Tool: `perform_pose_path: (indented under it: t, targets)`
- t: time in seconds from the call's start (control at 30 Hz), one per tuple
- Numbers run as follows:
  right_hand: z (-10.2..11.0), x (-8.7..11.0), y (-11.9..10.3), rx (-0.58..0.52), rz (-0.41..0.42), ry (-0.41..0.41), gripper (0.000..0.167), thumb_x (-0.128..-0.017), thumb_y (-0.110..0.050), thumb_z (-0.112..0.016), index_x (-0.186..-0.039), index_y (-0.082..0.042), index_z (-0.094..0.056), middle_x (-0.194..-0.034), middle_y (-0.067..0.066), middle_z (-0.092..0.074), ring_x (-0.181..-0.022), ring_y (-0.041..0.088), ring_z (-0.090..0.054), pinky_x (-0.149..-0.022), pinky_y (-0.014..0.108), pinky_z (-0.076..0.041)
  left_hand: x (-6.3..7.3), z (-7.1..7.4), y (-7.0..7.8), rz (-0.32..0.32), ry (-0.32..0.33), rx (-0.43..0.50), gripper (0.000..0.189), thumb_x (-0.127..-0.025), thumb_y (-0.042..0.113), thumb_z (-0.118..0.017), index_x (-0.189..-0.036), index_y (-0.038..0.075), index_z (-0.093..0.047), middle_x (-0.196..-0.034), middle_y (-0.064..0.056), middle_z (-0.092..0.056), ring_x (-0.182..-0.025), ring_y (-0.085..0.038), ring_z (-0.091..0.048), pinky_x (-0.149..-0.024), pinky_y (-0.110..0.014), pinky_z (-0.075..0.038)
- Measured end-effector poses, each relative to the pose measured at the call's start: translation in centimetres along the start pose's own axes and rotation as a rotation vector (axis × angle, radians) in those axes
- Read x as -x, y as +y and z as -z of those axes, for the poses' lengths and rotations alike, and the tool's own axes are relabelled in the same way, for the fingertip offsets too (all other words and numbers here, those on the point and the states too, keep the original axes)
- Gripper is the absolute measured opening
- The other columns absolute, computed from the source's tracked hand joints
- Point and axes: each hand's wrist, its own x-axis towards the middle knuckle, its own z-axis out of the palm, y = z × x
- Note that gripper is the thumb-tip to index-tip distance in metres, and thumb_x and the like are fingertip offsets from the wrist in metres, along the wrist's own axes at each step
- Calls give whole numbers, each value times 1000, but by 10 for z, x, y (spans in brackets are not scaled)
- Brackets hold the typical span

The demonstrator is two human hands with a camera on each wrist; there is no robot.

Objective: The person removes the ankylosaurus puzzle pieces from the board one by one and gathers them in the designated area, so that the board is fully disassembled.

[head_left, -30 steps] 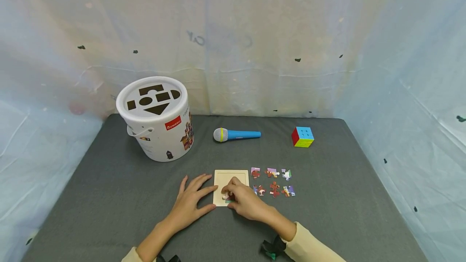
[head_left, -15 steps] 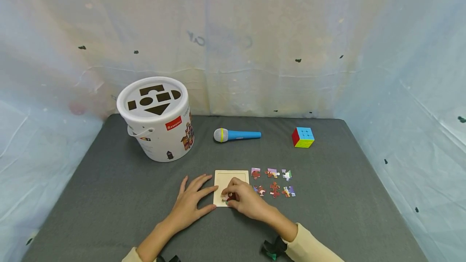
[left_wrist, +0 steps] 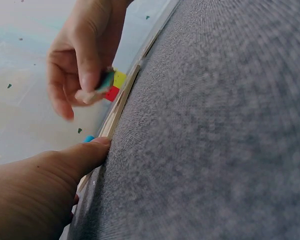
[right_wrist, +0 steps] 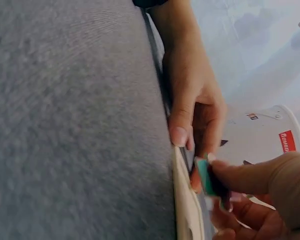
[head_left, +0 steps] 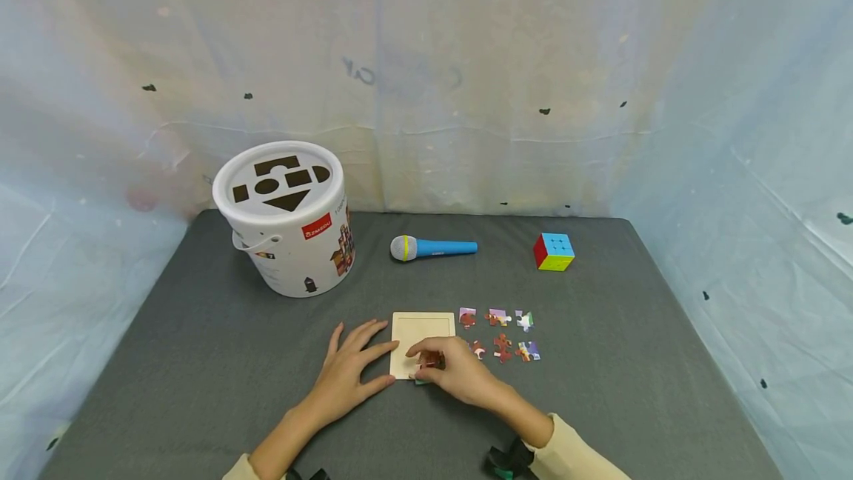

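Note:
My right hand [head_left: 460,372] pinches a jigsaw puzzle piece [head_left: 430,360] over the near right part of a square wooden puzzle tray [head_left: 408,328]. In the right wrist view the jigsaw puzzle piece [right_wrist: 207,176], partly green, is tilted between thumb and fingers, held off the tray. My left hand [head_left: 353,372] has its fingers spread, with fingertips at the tray's left edge; the left wrist view shows its thumb [left_wrist: 92,152] against the tray's side. Part of the tray lies hidden under my right hand.
Several loose puzzle pieces [head_left: 503,347] lie in two rows right of the tray. Behind stand a white lidded bucket [head_left: 286,250], a blue toy microphone [head_left: 445,247] and a puzzle cube [head_left: 554,252]. A pale curtain [head_left: 426,95] surrounds the grey table [head_left: 600,361].
My right hand has drawn slightly nearer and to the right, and the puzzle piece it pinches now stands more tilted. The left hand has kept its place at the tray.

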Motion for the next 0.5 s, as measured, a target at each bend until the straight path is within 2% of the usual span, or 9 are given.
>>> perform_pose_path:
  t: [0.13, 0.27, 0.37, 0.5]
  targets:
    - [10, 8, 2, -104, -22, -6, 10, -89, -12, -75, -98, -8, -71, -80, -2, -64, -60, 9, -58, -55, 23, -49, 0, 0, 1, 13, -16, -3, 56, -82, 43, -80, -132, 22, -67, -149, -9, -49, -141, -33, -38, -109, -72, -9]
    - [25, 20, 8, -184, -68, 3, 10, -91, -12, -72, -99, -5, -70, -80, 7, -65, -46, 20, -55, -44, 25, -47, 0, 0, 1, 12, -17, -3, 56, -82, 43, -80, -132, 23, -67, -149, -9, -49, -141, -32, -38, -109, -73, -9]
    - [39, 30, 15, -185, -112, 23, 12, -93, -8, -69, -104, -2, -69, -84, 11, -67, -47, 26, -55, -45, 27, -48, 0, 0, 1, 9, -6, 2, 56, -82, 42, -81, -132, 22, -68, -149, -9, -49, -140, -32, -39, -108, -74, -9]
    - [59, 43, 23, -135, -154, 46, 14, -96, -2, -64, -109, 3, -67, -94, 12, -69, -56, 27, -60, -52, 31, -52, -1, 0, 1, 8, 2, 7, 56, -81, 41, -82, -132, 22, -68, -148, -9, -50, -140, -32, -39, -108, -74, -9]
